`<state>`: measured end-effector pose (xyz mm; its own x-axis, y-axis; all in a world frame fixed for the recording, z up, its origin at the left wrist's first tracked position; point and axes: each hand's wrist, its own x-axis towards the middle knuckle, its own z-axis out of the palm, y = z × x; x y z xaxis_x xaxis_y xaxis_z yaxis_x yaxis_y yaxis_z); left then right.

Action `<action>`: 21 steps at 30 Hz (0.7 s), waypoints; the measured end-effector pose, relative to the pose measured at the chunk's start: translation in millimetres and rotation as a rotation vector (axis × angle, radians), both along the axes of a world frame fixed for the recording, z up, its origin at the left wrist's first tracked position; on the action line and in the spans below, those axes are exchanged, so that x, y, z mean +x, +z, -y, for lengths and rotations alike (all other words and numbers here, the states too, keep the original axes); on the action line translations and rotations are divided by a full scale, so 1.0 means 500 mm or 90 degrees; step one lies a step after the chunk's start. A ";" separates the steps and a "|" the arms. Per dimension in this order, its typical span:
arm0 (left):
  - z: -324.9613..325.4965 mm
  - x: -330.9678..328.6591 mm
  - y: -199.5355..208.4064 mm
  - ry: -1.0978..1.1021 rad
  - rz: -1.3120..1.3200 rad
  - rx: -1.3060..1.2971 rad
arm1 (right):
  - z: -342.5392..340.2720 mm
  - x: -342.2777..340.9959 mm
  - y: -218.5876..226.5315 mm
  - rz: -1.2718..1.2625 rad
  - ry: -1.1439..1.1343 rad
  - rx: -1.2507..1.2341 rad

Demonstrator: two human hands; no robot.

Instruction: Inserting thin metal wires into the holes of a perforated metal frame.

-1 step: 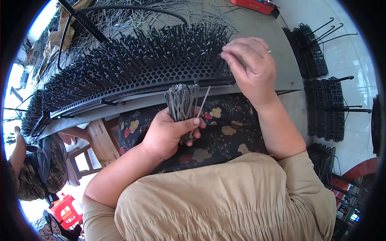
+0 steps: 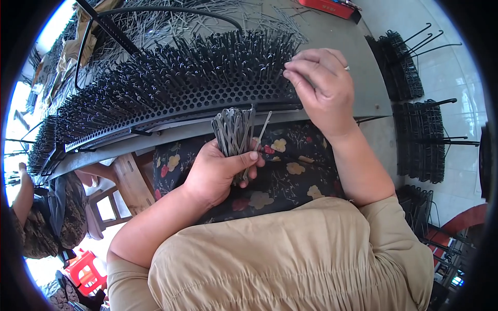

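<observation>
In my left hand [image 2: 220, 173] is a bundle of thin grey metal strips [image 2: 236, 132], held upright over my lap. One strip [image 2: 264, 126] stands apart from the rest, beside my thumb. At the right end of a long black perforated rack [image 2: 192, 101], my right hand [image 2: 324, 90] is raised with thumb and forefinger pinched together. Whatever lies between those fingertips, if anything, is too small to make out. Dense rows of dark hooked metal pieces [image 2: 207, 62] stand up from the rack, close to my right fingertips.
Loose metal strips [image 2: 155, 28] lie scattered across the grey table [image 2: 358, 67] behind the rack. A red box [image 2: 332, 7] sits at its far edge. Bundles of black metal racks [image 2: 420, 140] stand on the right. Another person's arm [image 2: 22, 194] and a red stool [image 2: 85, 270] are at left.
My right hand has shifted very slightly left, its fingertips closer to the rack's end. My left hand and the bundle stay almost in place.
</observation>
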<state>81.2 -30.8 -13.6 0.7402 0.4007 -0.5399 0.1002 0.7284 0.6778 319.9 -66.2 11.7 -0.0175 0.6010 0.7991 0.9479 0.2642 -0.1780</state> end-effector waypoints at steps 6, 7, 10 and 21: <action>0.003 -0.007 -0.004 0.027 0.045 0.012 | 0.071 -0.097 -0.013 -0.574 0.121 -0.223; 0.005 -0.003 -0.004 0.028 0.059 0.014 | 0.078 -0.106 -0.010 -0.895 0.221 -0.394; 0.007 0.006 0.008 0.011 0.046 0.007 | 0.071 -0.079 -0.008 -0.931 0.200 -0.420; 0.007 0.011 0.006 -0.002 0.015 0.009 | 0.039 0.014 -0.022 -0.227 -0.035 0.033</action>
